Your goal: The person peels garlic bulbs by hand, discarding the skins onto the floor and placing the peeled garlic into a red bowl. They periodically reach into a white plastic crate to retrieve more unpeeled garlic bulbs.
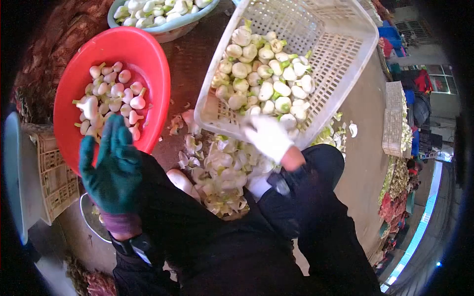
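Note:
My left hand [112, 165], in a dark green glove, hovers at the near edge of the red basin [157, 74]. Its fingers are stretched and apart, with nothing in them. Inside that basin lies a pile of fresh garlic bulbs [116, 91], some pinkish with short stems. My right hand [269, 137], in a white glove, overlaps the near rim of a white plastic crate [340, 54]. Motion blurs its fingers. Trimmed white and greenish garlic bulbs [266, 74] fill part of the crate, close beyond this hand. Loose garlic skins [222, 167] are heaped between my legs.
A pale blue basin [197, 17] of garlic stands at the top. Mesh sacks [47, 59] lie at upper left, above a beige crate [59, 177]. Another garlic-filled crate [393, 118] stands on the floor at right, near more heaps and sacks.

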A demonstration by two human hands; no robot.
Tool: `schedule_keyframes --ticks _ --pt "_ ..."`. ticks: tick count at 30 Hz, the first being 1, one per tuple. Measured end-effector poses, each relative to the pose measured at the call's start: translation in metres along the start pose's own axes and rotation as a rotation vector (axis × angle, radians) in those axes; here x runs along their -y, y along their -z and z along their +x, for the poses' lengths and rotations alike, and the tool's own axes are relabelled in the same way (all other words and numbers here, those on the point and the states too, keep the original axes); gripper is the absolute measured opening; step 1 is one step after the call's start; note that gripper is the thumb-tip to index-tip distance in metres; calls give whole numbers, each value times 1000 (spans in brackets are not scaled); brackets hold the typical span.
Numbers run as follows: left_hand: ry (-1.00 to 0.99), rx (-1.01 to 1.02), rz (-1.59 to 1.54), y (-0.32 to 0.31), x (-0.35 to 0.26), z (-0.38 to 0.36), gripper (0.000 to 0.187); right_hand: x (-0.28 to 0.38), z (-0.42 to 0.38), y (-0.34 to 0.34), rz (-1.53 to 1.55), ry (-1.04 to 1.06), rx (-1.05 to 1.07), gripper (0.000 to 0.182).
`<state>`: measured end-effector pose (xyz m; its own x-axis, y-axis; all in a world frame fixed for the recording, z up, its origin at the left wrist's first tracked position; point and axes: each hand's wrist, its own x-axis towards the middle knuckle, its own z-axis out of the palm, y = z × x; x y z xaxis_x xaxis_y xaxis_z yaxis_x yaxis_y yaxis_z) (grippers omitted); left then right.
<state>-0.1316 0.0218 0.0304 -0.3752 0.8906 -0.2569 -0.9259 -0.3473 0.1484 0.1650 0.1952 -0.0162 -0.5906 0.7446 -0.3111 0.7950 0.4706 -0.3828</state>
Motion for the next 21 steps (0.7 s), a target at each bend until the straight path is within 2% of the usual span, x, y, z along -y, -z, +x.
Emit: schedule_keyframes --ticks 2,3,5,9,10,11,14,15,17,19,20,21 --pt "43 11 204 4 12 -3 53 -3 45 -4 -140 -124 -10 37" --pt "35 12 204 1 22 -6 53 -7 66 -10 -194 -224 21 40" --pt "178 -10 183 -6 44 -13 50 -10 100 -18 -189 -360 148 44" --pt "257 -83 320 2 70 -19 47 -20 131 -47 -220 -394 182 48" --pt "305 -161 452 2 76 -21 45 -18 131 -46 -227 -430 124 35" --pt "358 -237 584 2 81 -21 44 -19 128 -43 -225 -431 123 35" --pt "360 -194 658 4 92 -17 44 -32 114 -25 95 -331 47 36" --pt "342 -194 721 6 95 -15 45 -36 106 -23 91 -335 42 36" --pt "337 -178 734 15 102 -14 51 -15 72 -8 723 -80 35 37" --pt "221 -93 865 13 115 -14 58 25 28 3 941 -153 140 35" --pt "230 -90 809 10 120 -13 63 41 9 2 1036 -109 124 35" --pt "189 -88 768 6 126 -14 60 55 -9 0 1131 -63 108 34"
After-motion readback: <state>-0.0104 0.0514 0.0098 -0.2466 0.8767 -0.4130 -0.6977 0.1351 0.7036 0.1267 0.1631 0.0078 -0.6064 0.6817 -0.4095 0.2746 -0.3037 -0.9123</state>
